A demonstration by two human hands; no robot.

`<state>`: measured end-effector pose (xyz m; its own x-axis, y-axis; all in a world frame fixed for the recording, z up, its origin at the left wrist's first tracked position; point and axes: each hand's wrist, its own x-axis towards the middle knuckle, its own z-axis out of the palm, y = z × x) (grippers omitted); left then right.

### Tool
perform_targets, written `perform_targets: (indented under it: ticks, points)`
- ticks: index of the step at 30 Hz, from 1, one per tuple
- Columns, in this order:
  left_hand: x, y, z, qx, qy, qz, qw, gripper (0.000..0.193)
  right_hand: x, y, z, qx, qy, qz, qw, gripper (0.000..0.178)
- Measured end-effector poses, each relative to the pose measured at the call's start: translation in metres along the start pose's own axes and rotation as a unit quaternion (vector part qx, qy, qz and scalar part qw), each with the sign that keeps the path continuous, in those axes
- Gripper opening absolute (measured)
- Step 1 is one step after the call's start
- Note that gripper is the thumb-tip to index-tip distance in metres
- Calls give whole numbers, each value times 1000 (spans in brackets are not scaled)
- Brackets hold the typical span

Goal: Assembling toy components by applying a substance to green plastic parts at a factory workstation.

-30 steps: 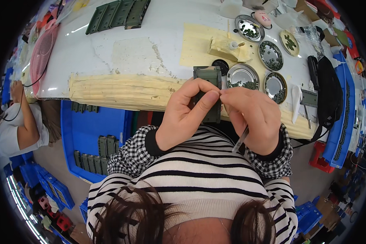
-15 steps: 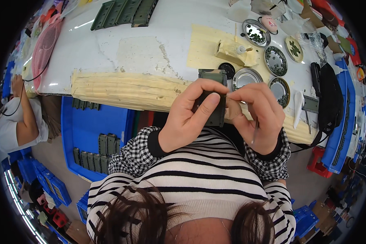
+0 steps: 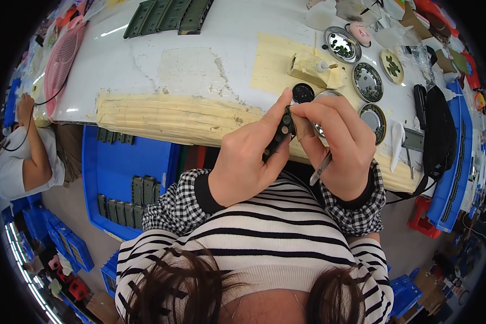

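My left hand is closed around a dark green plastic part, held on its narrow edge above the table's near side. Small round pieces show along that edge. My right hand has thumb and forefinger pinched at the part's upper end; whether a small piece sits between the fingertips is hidden. A slim metal tool, perhaps tweezers, is tucked in the right palm with its end sticking out below. Just beyond the fingers stand a round black cap and a metal dish partly covered by my right hand.
Round dishes with small dark green pieces stand at right, beside a tape-covered block holding a small bottle. Green parts lie at the far left. A blue bin with similar parts is below left. Another person's arm shows at far left.
My left hand has turned the green part from its broad face onto its narrow edge. My right fingertips have moved slightly left and up to its end, and the metal tool's end has swung leftward.
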<state>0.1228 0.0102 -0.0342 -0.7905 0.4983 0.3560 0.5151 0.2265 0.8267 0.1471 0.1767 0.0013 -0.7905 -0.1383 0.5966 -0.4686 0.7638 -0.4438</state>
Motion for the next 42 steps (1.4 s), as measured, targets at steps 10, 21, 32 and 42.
perform_targets:
  ticks: [10,21,32,42]
  points:
    - [2,1,-1,43,8,48,998,66,-4,-1,-4,10,-48,-7,999,42]
    - [0,-8,2,43,-13,36,998,73,-10,4,-2,6,-72,-25,997,49]
    - [12,-8,-2,-312,-24,-133,941,51,7,11,-27,17,34,140,989,33]
    - [17,-14,-6,-611,-79,-286,734,47,14,66,-10,-30,61,100,993,16]
